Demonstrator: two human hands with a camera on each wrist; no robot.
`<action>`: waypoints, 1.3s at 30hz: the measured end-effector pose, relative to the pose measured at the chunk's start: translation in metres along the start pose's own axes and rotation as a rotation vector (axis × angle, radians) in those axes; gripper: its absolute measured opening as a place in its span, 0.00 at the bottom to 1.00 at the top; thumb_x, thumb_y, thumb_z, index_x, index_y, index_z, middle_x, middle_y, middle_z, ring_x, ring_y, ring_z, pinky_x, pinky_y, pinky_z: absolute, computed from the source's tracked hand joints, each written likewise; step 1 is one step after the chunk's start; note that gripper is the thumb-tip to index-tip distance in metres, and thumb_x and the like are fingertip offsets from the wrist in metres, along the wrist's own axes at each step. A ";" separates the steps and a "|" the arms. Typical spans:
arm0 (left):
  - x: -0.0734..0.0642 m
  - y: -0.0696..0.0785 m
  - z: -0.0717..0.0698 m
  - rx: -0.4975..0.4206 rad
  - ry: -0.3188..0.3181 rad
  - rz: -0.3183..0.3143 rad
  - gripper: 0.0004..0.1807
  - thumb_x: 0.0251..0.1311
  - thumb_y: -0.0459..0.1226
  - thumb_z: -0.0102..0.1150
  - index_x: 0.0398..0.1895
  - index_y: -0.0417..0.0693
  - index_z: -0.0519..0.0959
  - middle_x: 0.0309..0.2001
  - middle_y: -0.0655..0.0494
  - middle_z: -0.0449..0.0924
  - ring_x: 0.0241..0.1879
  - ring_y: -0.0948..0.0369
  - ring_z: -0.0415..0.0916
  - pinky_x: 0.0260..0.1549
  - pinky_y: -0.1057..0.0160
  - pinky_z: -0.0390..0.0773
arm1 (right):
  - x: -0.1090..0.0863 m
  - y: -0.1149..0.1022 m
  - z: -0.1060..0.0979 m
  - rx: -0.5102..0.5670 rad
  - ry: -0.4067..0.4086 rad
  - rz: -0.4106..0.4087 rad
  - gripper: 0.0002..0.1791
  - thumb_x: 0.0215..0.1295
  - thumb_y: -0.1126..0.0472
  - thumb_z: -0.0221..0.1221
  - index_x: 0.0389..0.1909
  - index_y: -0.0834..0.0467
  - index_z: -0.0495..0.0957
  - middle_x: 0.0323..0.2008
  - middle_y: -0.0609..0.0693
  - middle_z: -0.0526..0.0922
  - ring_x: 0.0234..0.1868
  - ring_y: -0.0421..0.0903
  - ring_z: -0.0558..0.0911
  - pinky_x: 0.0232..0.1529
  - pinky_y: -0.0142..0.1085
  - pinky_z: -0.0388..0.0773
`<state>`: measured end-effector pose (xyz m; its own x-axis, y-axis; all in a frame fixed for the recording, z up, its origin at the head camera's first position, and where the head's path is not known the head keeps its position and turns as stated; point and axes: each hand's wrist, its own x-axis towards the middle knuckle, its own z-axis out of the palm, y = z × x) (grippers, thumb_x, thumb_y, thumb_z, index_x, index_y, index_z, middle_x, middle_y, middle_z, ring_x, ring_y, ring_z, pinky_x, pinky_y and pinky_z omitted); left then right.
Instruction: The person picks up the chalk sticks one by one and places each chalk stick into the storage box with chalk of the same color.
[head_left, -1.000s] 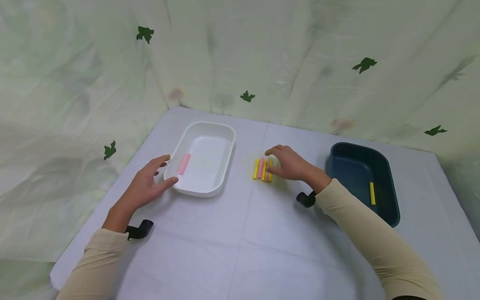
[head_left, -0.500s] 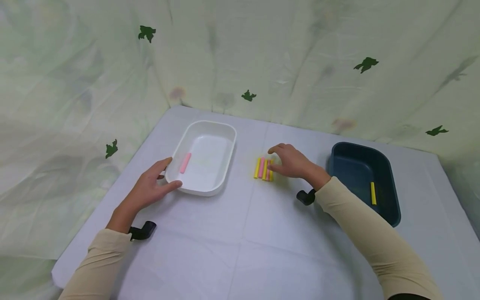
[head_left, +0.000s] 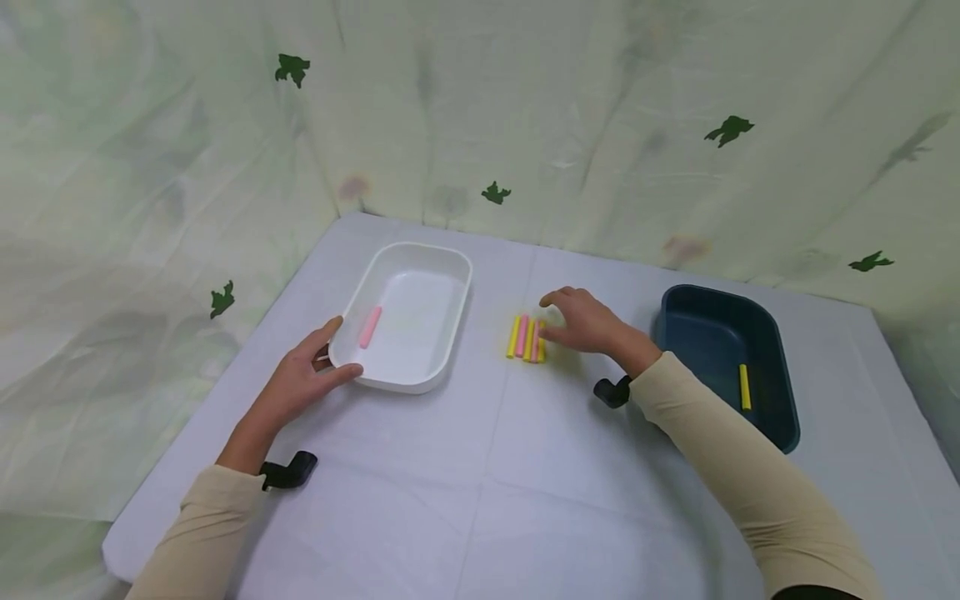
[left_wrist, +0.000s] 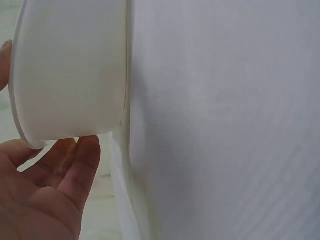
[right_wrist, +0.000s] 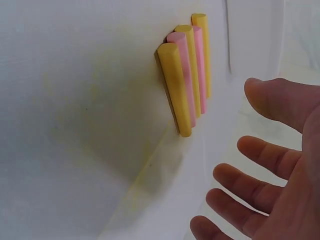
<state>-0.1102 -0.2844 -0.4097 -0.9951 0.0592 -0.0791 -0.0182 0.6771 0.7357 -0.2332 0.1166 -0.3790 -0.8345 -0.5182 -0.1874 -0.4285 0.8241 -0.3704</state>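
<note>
In the head view, my left hand [head_left: 303, 379] holds the near-left corner of a white tray [head_left: 459, 312], thumb on the near rim and fingers along the left side. The left wrist view shows the fingertips against the wall of the tray [left_wrist: 70, 65]. A pink chalk stick [head_left: 370, 327] lies in that tray. My right hand [head_left: 585, 323] hovers just right of a row of yellow and pink chalk sticks [head_left: 521, 337], partly covering its right end. In the right wrist view, the right hand [right_wrist: 275, 175] has spread fingers and nothing between them, apart from the chalk sticks [right_wrist: 182, 75].
A dark blue tray [head_left: 787, 392] stands on the right with a yellow chalk stick [head_left: 744, 387] inside; the right forearm crosses in front of its near-left side. White cloth covers the table [head_left: 420, 483]. A pale patterned curtain [head_left: 585, 125] hangs behind and at the left.
My left hand has moved slightly right and taken hold of the white tray's corner. My right hand has shifted slightly right, away from the chalk row. The chalk sticks have stayed in place.
</note>
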 end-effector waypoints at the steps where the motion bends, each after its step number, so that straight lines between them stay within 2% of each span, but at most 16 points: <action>1: 0.000 -0.001 0.000 -0.006 0.000 -0.001 0.51 0.51 0.56 0.60 0.73 0.57 0.43 0.72 0.45 0.46 0.63 0.43 0.62 0.56 0.47 0.69 | 0.001 0.000 0.001 0.006 -0.008 -0.004 0.29 0.59 0.49 0.57 0.59 0.58 0.68 0.61 0.58 0.67 0.62 0.56 0.65 0.61 0.50 0.65; 11: -0.004 -0.002 0.001 -0.032 -0.001 -0.010 0.51 0.51 0.55 0.60 0.72 0.57 0.42 0.72 0.45 0.45 0.64 0.43 0.61 0.55 0.50 0.69 | 0.010 -0.005 0.015 0.058 -0.048 -0.032 0.31 0.56 0.50 0.60 0.60 0.57 0.67 0.62 0.56 0.66 0.63 0.55 0.63 0.63 0.49 0.64; 20: -0.005 -0.003 0.001 -0.039 0.005 -0.003 0.50 0.52 0.54 0.60 0.72 0.57 0.43 0.72 0.45 0.45 0.65 0.45 0.61 0.56 0.51 0.68 | 0.019 -0.005 0.023 0.023 -0.029 -0.062 0.32 0.54 0.50 0.62 0.59 0.57 0.68 0.61 0.54 0.69 0.62 0.54 0.65 0.64 0.47 0.64; 29: -0.007 -0.001 -0.001 -0.039 0.013 -0.004 0.48 0.54 0.53 0.59 0.72 0.58 0.43 0.72 0.45 0.45 0.64 0.44 0.61 0.55 0.53 0.70 | 0.025 -0.011 0.029 0.042 -0.007 -0.122 0.36 0.50 0.46 0.64 0.60 0.56 0.68 0.61 0.55 0.69 0.62 0.56 0.65 0.60 0.51 0.64; 34: -0.006 0.000 -0.001 -0.050 0.012 -0.002 0.48 0.53 0.52 0.60 0.72 0.57 0.43 0.72 0.45 0.46 0.64 0.44 0.62 0.54 0.55 0.71 | 0.028 -0.012 0.034 0.030 -0.029 -0.081 0.38 0.48 0.44 0.64 0.61 0.53 0.67 0.61 0.53 0.68 0.58 0.53 0.66 0.54 0.50 0.67; 39: -0.002 0.000 0.001 -0.063 0.005 0.001 0.49 0.52 0.54 0.60 0.72 0.57 0.43 0.72 0.47 0.46 0.64 0.45 0.62 0.54 0.54 0.71 | 0.027 -0.011 0.038 0.003 -0.030 -0.046 0.41 0.46 0.41 0.64 0.62 0.51 0.65 0.62 0.52 0.66 0.59 0.53 0.65 0.54 0.51 0.66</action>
<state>-0.1082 -0.2841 -0.4106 -0.9956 0.0557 -0.0750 -0.0233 0.6296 0.7766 -0.2377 0.0848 -0.4144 -0.8033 -0.5620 -0.1969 -0.4650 0.7986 -0.3822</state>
